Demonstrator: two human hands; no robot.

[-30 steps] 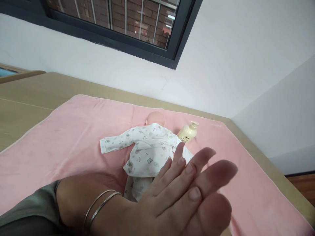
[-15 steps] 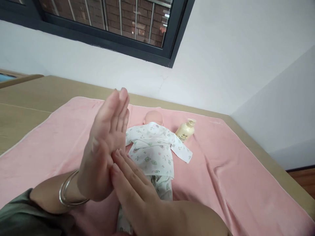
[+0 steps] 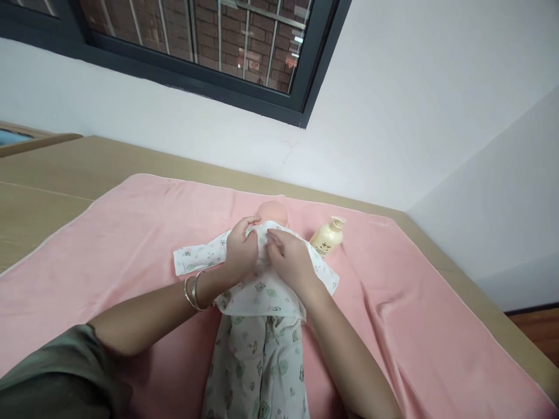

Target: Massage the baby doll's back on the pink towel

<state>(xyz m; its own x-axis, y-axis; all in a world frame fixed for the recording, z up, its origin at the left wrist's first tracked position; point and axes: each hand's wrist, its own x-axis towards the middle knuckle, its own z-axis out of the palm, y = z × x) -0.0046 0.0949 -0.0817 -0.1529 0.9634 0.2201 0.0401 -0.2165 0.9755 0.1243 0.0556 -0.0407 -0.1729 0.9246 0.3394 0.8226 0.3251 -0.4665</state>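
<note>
On the pink towel [image 3: 131,233], both hands [image 3: 266,256] pinch the doll's shirt [image 3: 262,291] at its chest, bottle [image 3: 327,235] just beside

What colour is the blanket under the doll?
The blanket is plain pink; the head view shows it.

Left hand [image 3: 241,251], right hand [image 3: 287,259] pressed on doll [image 3: 262,291] chest; lotion bottle [image 3: 327,235] beside, pink towel [image 3: 131,233] beneath.
</note>
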